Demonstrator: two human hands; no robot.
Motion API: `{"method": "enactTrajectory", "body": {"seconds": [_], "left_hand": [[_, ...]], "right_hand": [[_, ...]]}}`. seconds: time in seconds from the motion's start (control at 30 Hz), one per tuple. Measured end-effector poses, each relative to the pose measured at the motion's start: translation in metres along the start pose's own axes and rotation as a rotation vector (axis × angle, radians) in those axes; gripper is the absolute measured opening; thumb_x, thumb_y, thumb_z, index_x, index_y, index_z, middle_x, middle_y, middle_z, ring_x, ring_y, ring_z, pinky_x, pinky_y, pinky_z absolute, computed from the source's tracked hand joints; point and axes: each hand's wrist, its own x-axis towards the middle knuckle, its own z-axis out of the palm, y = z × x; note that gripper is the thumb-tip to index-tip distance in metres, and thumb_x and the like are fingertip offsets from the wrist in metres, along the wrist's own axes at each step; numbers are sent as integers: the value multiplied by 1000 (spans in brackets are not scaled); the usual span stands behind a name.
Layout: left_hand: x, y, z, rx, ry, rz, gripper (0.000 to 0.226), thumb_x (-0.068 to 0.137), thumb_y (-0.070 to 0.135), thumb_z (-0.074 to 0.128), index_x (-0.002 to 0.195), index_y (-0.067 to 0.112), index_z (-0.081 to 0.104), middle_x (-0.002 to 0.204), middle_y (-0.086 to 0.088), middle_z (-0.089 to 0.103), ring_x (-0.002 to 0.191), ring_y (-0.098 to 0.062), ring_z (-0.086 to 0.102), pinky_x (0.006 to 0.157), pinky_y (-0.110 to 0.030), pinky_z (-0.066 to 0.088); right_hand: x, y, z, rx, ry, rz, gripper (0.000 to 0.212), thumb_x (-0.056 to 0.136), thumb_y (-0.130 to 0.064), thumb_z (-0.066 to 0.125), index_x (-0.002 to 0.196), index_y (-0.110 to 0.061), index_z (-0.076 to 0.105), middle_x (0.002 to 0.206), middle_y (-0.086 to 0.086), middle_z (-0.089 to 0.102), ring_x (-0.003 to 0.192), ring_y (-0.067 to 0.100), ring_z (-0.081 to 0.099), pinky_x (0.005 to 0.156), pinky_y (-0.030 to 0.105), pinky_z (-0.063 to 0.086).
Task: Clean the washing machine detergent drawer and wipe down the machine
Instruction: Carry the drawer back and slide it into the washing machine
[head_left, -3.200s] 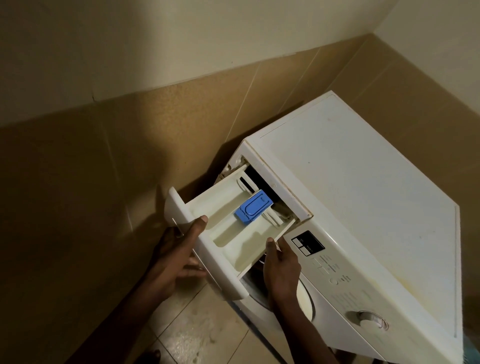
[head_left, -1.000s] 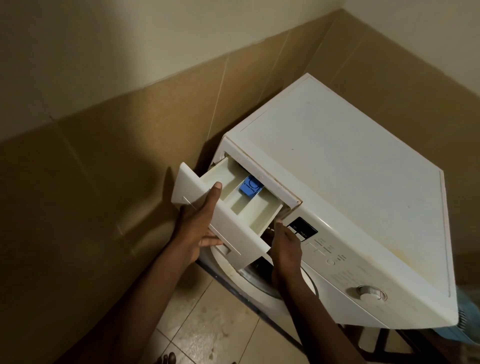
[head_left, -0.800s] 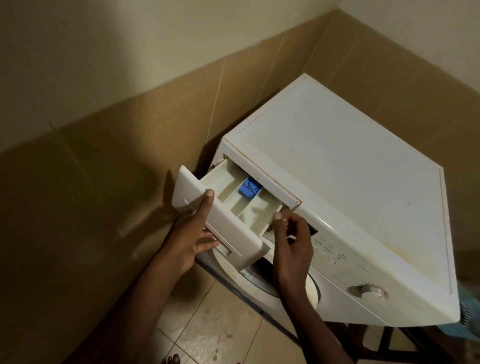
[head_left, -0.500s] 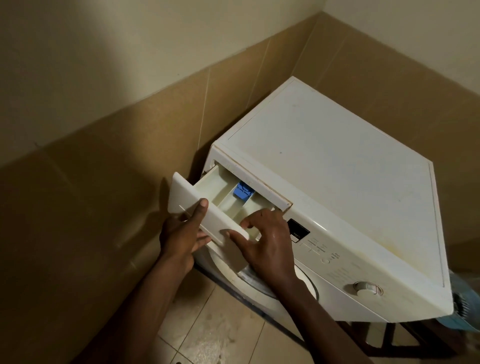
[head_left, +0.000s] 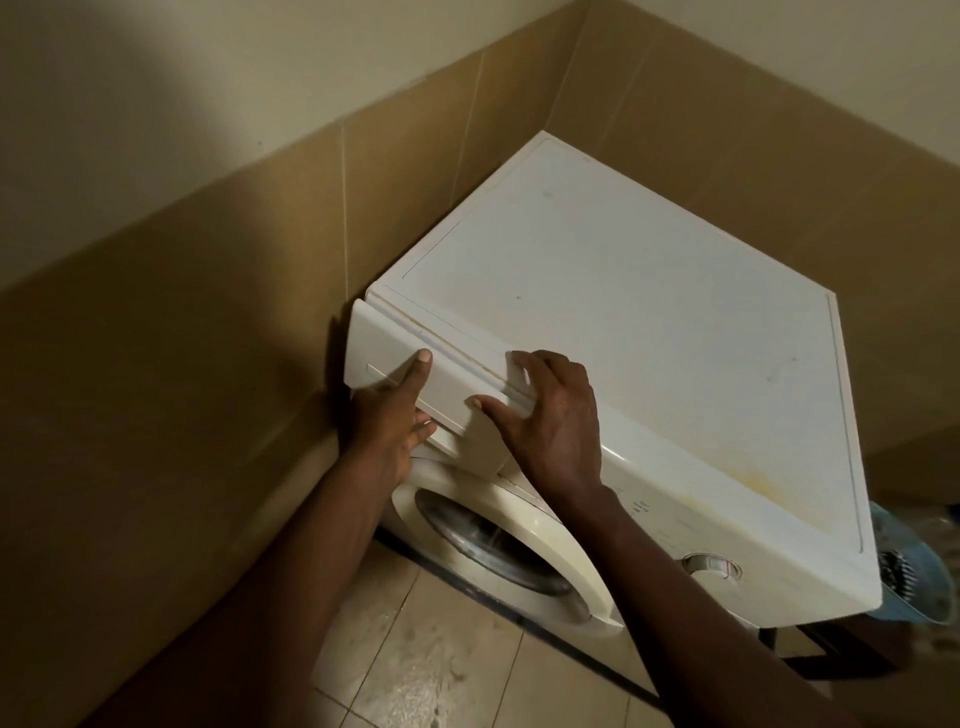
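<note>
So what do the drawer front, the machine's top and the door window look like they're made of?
Drawer front: looks like smooth moulded plastic, off-white, soft sheen, rounded edges. Machine top: a flat white panel, laminate or painted, hard to tell; matte, with yellowish staining near the front. Door window: seems to be glass, dark with streaky reflections, set in a cream plastic-looking ring.

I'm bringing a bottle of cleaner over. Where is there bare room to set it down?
The washing machine's top is bare from the back corner by the tiled walls to its right edge. The front left is crowded: the left hand and right hand press on the detergent drawer.
</note>
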Motion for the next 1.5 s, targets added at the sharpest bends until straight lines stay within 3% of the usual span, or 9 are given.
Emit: {"method": "enactTrajectory", "body": {"seconds": [0.1,0.43,0.7,0.8,0.93,1.03,1.13,1.3,1.5], "left_hand": [[2,1,8,0,11,-3,53,83,34,75,126,14,52,119,-16,62,111,-34,60,85,-42,55],[17,-2,16,77,36,42,31,82,40,74,101,20,61,120,-12,64,110,-31,63,76,-31,57],[15,-5,17,21,1,15,19,85,39,70,91,26,57,125,-12,60,116,-30,59,84,-33,53],[13,-12,17,-113,-74,-69,30,83,43,71,102,26,57,129,-12,59,125,-32,55,103,-40,47],[11,-23,17,-301,-145,-180,79,70,53,72,135,16,46,129,-12,58,131,-31,49,116,-42,34],[9,-24,20,-416,-178,-192,62,81,49,67,132,17,51,121,-12,64,115,-28,59,110,-41,39],[7,-27,26,-424,-188,-170,47,84,48,66,122,21,57,122,-11,66,114,-28,61,107,-42,43],[12,-31,34,-382,-142,-138,56,77,46,71,125,20,58,123,-11,66,116,-31,60,100,-42,49],[19,-37,33,-405,-123,-123,41,84,43,68,116,18,62,122,-12,67,116,-31,61,105,-47,46]], "right_hand": [[4,3,2,-2,-9,13,61,75,-50,75,122,-15,62,119,1,62,109,21,52,90,31,44],[11,6,6,1,-4,-7,54,78,-50,72,119,-16,65,112,3,62,103,20,53,85,29,42],[17,10,1,34,-88,8,57,79,-57,68,121,-19,64,113,0,61,106,18,52,86,30,45],[24,9,-8,82,-124,59,53,88,-63,51,122,-24,62,111,-2,62,106,16,51,89,31,45],[30,21,-14,239,-133,199,44,92,-59,44,109,-26,66,106,-7,64,104,10,53,88,28,43],[33,27,-21,416,-111,354,34,93,-53,49,94,-27,70,91,-16,64,91,-1,57,77,18,41],[32,29,-24,475,-100,412,31,92,-50,53,88,-27,71,88,-16,65,87,-4,58,74,13,40],[29,31,-17,462,-45,408,22,90,-48,59,83,-28,68,86,-13,65,83,2,60,75,19,46],[29,31,-14,462,-30,402,23,87,-49,61,86,-27,69,88,-16,66,85,-3,60,73,10,41]]}}
